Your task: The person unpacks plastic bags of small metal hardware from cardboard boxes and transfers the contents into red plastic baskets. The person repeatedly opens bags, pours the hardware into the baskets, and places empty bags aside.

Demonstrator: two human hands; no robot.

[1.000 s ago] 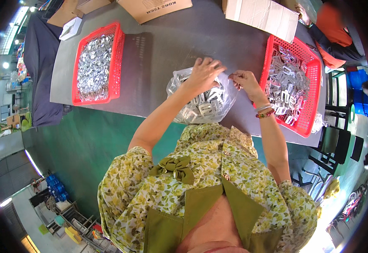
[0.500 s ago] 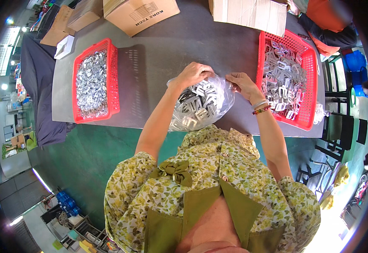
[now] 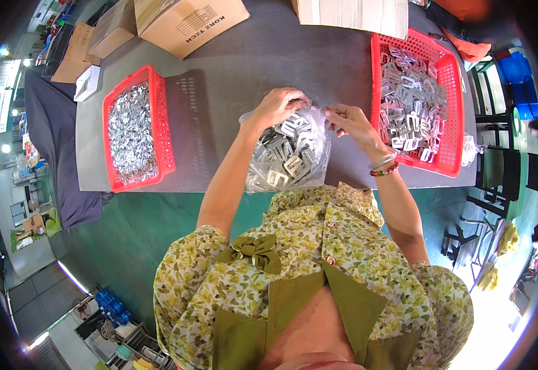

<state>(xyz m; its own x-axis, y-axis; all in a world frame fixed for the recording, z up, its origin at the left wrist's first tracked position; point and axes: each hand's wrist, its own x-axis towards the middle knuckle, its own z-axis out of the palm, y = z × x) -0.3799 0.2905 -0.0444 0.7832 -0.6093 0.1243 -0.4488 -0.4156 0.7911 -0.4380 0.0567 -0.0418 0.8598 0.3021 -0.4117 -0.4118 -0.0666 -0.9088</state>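
A clear plastic bag [image 3: 322, 151] filled with silvery metal buckles [image 3: 295, 165] rests at the table's near edge, right in front of me. My left hand [image 3: 279, 106] is closed on the upper rim of the bag, its fingers curled over the plastic. On the other side of the rim, my right hand [image 3: 350, 124] pinches the plastic between thumb and forefinger, with the other fingers loosely bent. The two hands are a short way apart, and the bag's mouth is partly hidden by them.
To the right stands a red plastic basket [image 3: 456, 111] of larger metal buckles. A second red basket [image 3: 163, 123] with small metal pieces is on the left. Cardboard boxes [image 3: 198, 28] line the far side of the dark table [image 3: 232, 68]. Another person's sleeve [image 3: 466, 46] shows at far right.
My right hand has come slightly inward, toward my left hand, drawing its side of the bag's rim in. The bag looks narrower at the right. The whole view has tilted a little.
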